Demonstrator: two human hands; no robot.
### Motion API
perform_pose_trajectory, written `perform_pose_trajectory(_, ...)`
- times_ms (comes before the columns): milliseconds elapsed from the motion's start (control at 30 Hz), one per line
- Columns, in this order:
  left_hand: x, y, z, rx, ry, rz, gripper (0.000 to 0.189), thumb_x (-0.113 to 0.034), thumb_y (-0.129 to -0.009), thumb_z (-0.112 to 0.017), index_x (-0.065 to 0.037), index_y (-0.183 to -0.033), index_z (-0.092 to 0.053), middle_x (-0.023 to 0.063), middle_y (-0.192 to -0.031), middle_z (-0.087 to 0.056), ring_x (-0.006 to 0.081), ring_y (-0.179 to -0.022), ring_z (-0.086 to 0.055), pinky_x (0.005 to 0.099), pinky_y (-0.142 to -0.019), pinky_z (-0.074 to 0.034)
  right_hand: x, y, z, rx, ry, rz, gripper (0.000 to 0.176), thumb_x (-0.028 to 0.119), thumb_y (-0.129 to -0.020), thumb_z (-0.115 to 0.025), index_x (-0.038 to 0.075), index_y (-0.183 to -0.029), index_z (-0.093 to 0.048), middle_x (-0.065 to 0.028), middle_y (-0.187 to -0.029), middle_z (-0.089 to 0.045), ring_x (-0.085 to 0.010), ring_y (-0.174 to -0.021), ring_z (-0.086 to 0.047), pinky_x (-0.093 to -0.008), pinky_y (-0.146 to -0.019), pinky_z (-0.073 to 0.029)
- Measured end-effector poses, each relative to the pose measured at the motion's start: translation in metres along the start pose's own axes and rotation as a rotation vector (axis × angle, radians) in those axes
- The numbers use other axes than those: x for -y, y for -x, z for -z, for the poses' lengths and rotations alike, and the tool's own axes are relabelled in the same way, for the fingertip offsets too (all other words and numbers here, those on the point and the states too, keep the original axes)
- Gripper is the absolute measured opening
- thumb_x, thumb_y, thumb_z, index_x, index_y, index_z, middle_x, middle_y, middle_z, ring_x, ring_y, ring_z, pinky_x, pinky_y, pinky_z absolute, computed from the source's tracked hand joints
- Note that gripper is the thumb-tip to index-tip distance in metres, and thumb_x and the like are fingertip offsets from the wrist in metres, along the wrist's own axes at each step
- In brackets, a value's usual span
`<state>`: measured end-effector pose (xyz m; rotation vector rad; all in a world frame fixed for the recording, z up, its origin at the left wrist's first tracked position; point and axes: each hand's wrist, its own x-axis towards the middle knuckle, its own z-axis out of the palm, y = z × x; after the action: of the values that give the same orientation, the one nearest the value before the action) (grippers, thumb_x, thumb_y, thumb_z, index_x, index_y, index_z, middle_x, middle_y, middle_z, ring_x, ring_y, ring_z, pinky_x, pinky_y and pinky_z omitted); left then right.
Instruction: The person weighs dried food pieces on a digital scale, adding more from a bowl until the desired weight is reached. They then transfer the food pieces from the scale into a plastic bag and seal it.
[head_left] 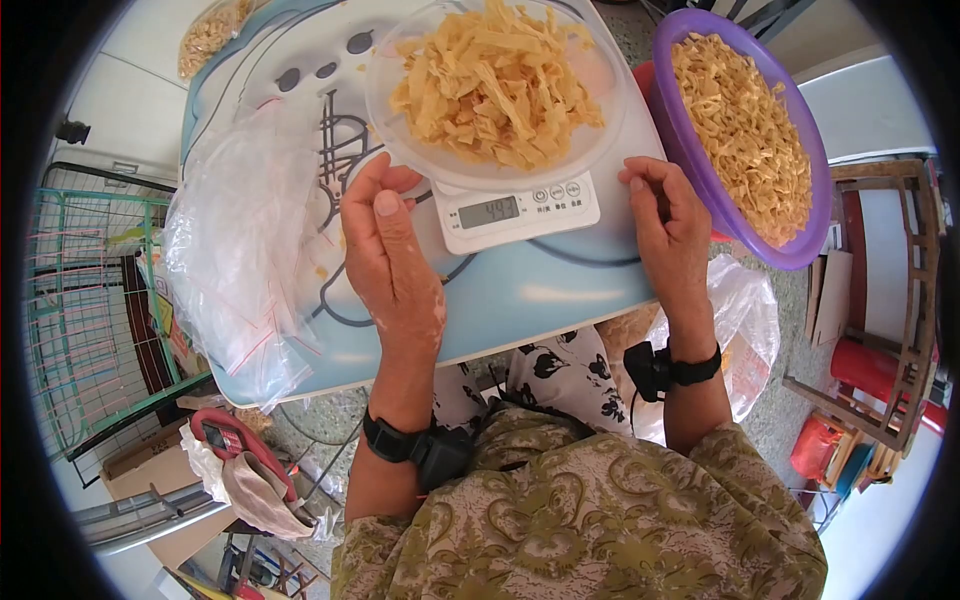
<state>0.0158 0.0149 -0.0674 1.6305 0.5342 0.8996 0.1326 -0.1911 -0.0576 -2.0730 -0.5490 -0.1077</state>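
A clear bowl [400, 130] heaped with pale yellow strips [495, 85] sits on a small white digital scale [520, 210] whose display shows digits. My left hand [390, 260] rests on the table just left of the scale, fingers curled near the bowl's rim, holding nothing. My right hand [670, 235] hovers at the scale's right edge, fingers loosely bent and empty. A purple bowl [700, 160] full of the same strips [745, 130] stands tilted at the right, beside my right hand.
A pile of clear zip bags [245, 240] lies on the left of the light blue table [540, 300]. Another bag of strips [210, 35] sits at the far left corner. A plastic bag [745, 320] hangs below the table's right edge. A green wire rack [90, 300] stands to the left.
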Motion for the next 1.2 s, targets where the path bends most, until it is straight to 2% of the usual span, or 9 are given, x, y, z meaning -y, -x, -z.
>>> perform_pose_trajectory(133, -0.001, 0.001, 0.000, 0.002, -0.026, 0.004, 0.038, -0.026, -0.105, -0.042, 0.002, -0.128, -0.052, 0.0093, -0.107, -0.061, 0.0148, -0.100, -0.056, 0.0302, -0.089, -0.044, 0.015, -0.005, 0.022, -0.033, 0.031, 0.076, 0.014, 0.005, -0.092, -0.062, 0.005, -0.106, -0.067, -0.0029, -0.095, -0.068, -0.0091, -0.077, -0.061, -0.0228, -0.070, -0.049)
perform_pose_trajectory(300, -0.002, 0.001, -0.001, -0.006, -0.005, 0.014, 0.038, -0.026, -0.105, -0.042, 0.002, -0.128, -0.052, 0.0096, -0.108, -0.062, 0.0151, -0.099, -0.056, 0.0300, -0.089, -0.044, 0.025, -0.033, 0.089, -0.260, 0.230, 0.133, 0.017, 0.011, -0.093, -0.065, 0.007, -0.109, -0.069, -0.0046, -0.097, -0.071, -0.0095, -0.084, -0.065, -0.0232, -0.068, -0.051)
perform_pose_trajectory(400, -0.002, 0.001, 0.000, 0.002, -0.006, 0.005, 0.037, -0.025, -0.105, -0.042, 0.002, -0.127, -0.053, 0.0099, -0.108, -0.061, 0.0150, -0.099, -0.056, 0.0295, -0.089, -0.044, 0.012, -0.046, 0.121, -0.246, 0.515, -0.039, 0.027, 0.021, -0.091, -0.069, 0.006, -0.114, -0.068, -0.0095, -0.102, -0.071, -0.0147, -0.087, -0.066, -0.0273, -0.073, -0.052)
perform_pose_trajectory(467, -0.003, 0.002, 0.000, 0.012, 0.030, 0.029, 0.037, -0.025, -0.105, -0.042, 0.003, -0.127, -0.053, 0.0107, -0.109, -0.061, 0.0154, -0.101, -0.056, 0.0297, -0.091, -0.044, -0.005, -0.053, 0.132, -0.101, 0.769, -0.181, 0.042, 0.031, -0.086, -0.073, 0.005, -0.120, -0.066, -0.0156, -0.107, -0.070, -0.0235, -0.095, -0.067, -0.0339, -0.080, -0.052)
perform_pose_trajectory(567, -0.002, 0.002, -0.001, 0.010, 0.039, 0.035, 0.038, -0.026, -0.105, -0.042, 0.003, -0.127, -0.052, 0.0112, -0.109, -0.061, 0.0160, -0.102, -0.056, 0.0303, -0.093, -0.043, -0.025, -0.057, 0.137, 0.063, 0.780, -0.225, 0.052, 0.034, -0.081, -0.076, 0.005, -0.123, -0.064, -0.0193, -0.109, -0.069, -0.0298, -0.102, -0.066, -0.0378, -0.086, -0.050)
perform_pose_trajectory(667, -0.004, 0.002, 0.000, 0.010, 0.019, 0.043, 0.039, -0.027, -0.105, -0.043, 0.004, -0.127, -0.052, 0.0115, -0.109, -0.061, 0.0167, -0.103, -0.056, 0.0312, -0.095, -0.043, -0.036, -0.063, 0.137, 0.124, 0.797, -0.176, 0.053, 0.031, -0.081, -0.076, 0.004, -0.124, -0.062, -0.0187, -0.110, -0.067, -0.0261, -0.096, -0.065, -0.0361, -0.084, -0.050)
perform_pose_trajectory(900, -0.003, 0.001, 0.000, 0.020, 0.017, 0.038, 0.041, -0.029, -0.104, -0.044, 0.004, -0.128, -0.051, 0.0116, -0.109, -0.060, 0.0171, -0.103, -0.056, 0.0321, -0.095, -0.043, -0.058, -0.068, 0.148, 0.049, 0.770, -0.127, 0.033, 0.022, -0.083, -0.071, 0.003, -0.110, -0.067, -0.0174, -0.102, -0.069, -0.0281, -0.095, -0.068, -0.0365, -0.083, -0.051)
perform_pose_trajectory(1000, -0.001, 0.001, 0.000, 0.024, 0.012, 0.033, 0.042, -0.030, -0.104, -0.044, 0.004, -0.127, -0.051, 0.0117, -0.109, -0.060, 0.0171, -0.103, -0.056, 0.0323, -0.095, -0.043, -0.047, -0.066, 0.145, -0.054, 0.730, -0.167, 0.026, 0.018, -0.085, -0.070, 0.004, -0.106, -0.068, -0.0143, -0.100, -0.070, -0.0236, -0.088, -0.069, -0.0337, -0.078, -0.052)
perform_pose_trajectory(1200, -0.002, 0.002, 0.000, 0.030, 0.003, 0.020, 0.041, -0.030, -0.105, -0.042, 0.004, -0.127, -0.051, 0.0101, -0.114, -0.060, 0.0151, -0.105, -0.056, 0.0312, -0.092, -0.044, -0.044, -0.064, 0.151, -0.215, 0.715, 0.048, 0.019, 0.017, -0.089, -0.069, 0.005, -0.105, -0.069, -0.0082, -0.085, -0.071, -0.0140, -0.073, -0.067, -0.0272, -0.067, -0.052)
